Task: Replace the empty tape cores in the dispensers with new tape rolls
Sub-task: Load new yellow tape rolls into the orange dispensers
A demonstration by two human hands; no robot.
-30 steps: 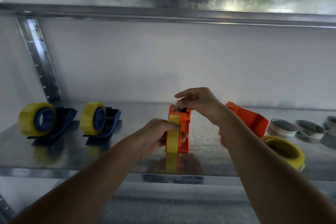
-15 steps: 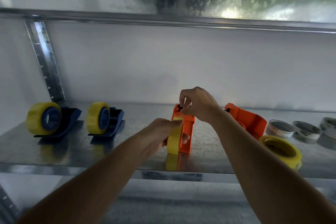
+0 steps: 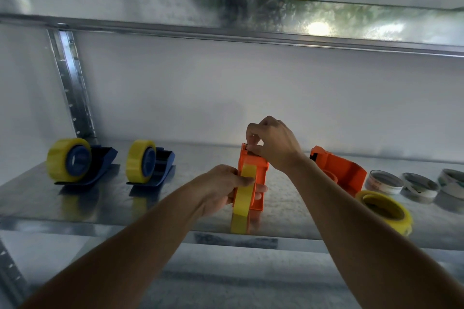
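Your orange plastic tape dispenser (image 3: 258, 183) stands mid-shelf with a yellow tape roll (image 3: 243, 198) seated in it: your left hand (image 3: 221, 189) is closed on roll and body, your right hand (image 3: 272, 144) pinches at the toothed cutter end, probably threading the tape. Two dark blue dispensers (image 3: 100, 165) at left already carry yellow rolls. Judged remaining: the second orange dispenser (image 3: 339, 168) at right looks unloaded, a loose yellow roll (image 3: 386, 211) lying flat beside it, near three spent white cores (image 3: 381, 182) on the galvanised metal shelf (image 3: 75, 208).

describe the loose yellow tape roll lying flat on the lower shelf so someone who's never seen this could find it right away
Start at the lower metal shelf and go to its right end, past the empty orange dispenser. The loose yellow tape roll lies flat near the front edge, hole facing up. Unlike the pale spent cores behind it, it is bright yellow, and it sits in no dispenser.
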